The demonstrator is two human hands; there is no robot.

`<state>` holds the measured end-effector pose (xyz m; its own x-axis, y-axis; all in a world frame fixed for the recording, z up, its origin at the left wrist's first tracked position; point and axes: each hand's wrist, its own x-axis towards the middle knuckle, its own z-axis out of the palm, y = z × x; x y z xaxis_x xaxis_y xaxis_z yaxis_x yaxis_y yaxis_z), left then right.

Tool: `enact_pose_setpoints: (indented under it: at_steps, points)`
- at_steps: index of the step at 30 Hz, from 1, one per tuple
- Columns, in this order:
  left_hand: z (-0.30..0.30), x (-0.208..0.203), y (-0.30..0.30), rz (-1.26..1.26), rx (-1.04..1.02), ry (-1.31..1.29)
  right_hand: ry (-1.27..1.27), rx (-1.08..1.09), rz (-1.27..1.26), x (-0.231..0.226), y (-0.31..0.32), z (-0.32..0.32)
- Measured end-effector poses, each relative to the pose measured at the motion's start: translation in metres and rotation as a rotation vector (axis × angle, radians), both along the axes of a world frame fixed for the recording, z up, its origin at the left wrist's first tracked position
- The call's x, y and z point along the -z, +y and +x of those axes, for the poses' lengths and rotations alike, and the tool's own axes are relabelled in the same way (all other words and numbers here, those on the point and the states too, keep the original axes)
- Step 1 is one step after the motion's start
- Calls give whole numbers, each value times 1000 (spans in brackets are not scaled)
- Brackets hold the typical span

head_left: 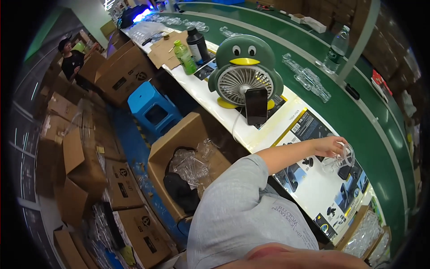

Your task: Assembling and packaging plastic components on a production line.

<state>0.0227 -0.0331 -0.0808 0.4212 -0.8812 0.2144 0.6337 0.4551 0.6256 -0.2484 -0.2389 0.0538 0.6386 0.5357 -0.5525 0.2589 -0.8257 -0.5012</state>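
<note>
My left hand (330,146) reaches out over the white table at the right, its fingers closed on a clear plastic piece with curved loops (347,158). What exactly the piece is I cannot make out. Beneath it lies printed packaging card (309,125) showing dark phone-holder pictures. My right hand does not show. To the left of my hand, a dark phone (256,106) stands upright in front of a green penguin-shaped fan (245,83).
Behind the fan stand a green-capped bottle (185,57) and a black bottle (197,45). Clear plastic parts (309,80) and a water bottle (337,50) rest on the green surface. An open carton (174,123), a blue stool (152,107) and stacked boxes fill the left. Another person (71,62) stands far left.
</note>
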Motion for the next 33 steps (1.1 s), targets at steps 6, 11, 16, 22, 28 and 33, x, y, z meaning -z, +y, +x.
enact_pose_setpoints:
  at_steps: [6,11,16,22,28,33]
  points:
    - [2,-4,10,25,-47,9,-173,123,41,5,-56,-12]
    - [1,-8,3,46,6,-26,-295,267,65,11,-59,-18]
    - [2,-9,10,57,-27,-23,-627,-38,-98,64,-36,13]
    - [1,-9,9,74,-8,-27,-568,306,-120,51,-32,21]
    - [-1,-8,17,48,-25,21,-555,492,-165,-4,-144,-10]
    - [0,-8,5,47,2,24,20,955,796,285,-109,-74]
